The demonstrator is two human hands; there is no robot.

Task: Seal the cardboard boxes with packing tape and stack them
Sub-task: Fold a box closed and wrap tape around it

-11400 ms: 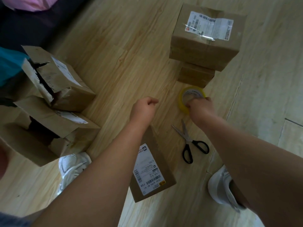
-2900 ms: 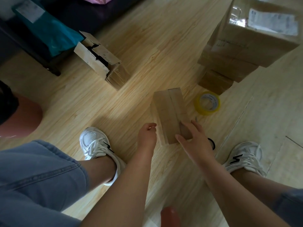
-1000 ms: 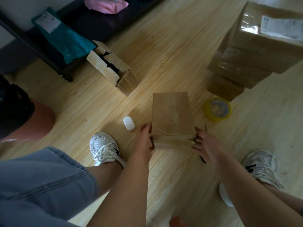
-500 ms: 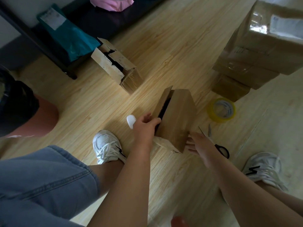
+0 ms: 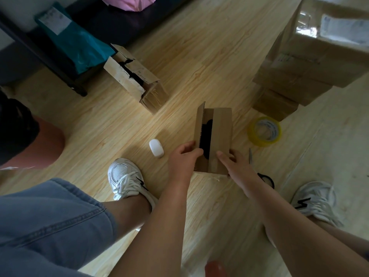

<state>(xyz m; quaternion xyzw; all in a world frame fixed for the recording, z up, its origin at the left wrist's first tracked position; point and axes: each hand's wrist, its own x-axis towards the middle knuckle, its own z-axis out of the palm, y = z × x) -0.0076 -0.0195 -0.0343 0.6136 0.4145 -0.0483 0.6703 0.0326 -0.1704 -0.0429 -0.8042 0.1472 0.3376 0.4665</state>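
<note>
Pale wood floor point(image 5: 199, 56) runs under me as I crouch, white shoes either side of the work. The box point(image 5: 221, 136) lies on the floor between my hands, its top not yet sealed: the left flap stands up and a dark gap shows beside the flat right flap. My left hand point(image 5: 183, 158) grips the near end of the raised flap, fingers curled round its edge. My right hand point(image 5: 236, 165) holds the near right corner, thumb lying on the flat flap. The tape point(image 5: 264, 131), a yellow roll, lies flat just right of the box, with scissors point(image 5: 250, 158) near my right wrist. A small white object point(image 5: 156, 147) sits left of my left hand. An open box point(image 5: 137, 80) lies further left, and the stack point(image 5: 299, 72) of sealed boxes rises behind the tape.
</note>
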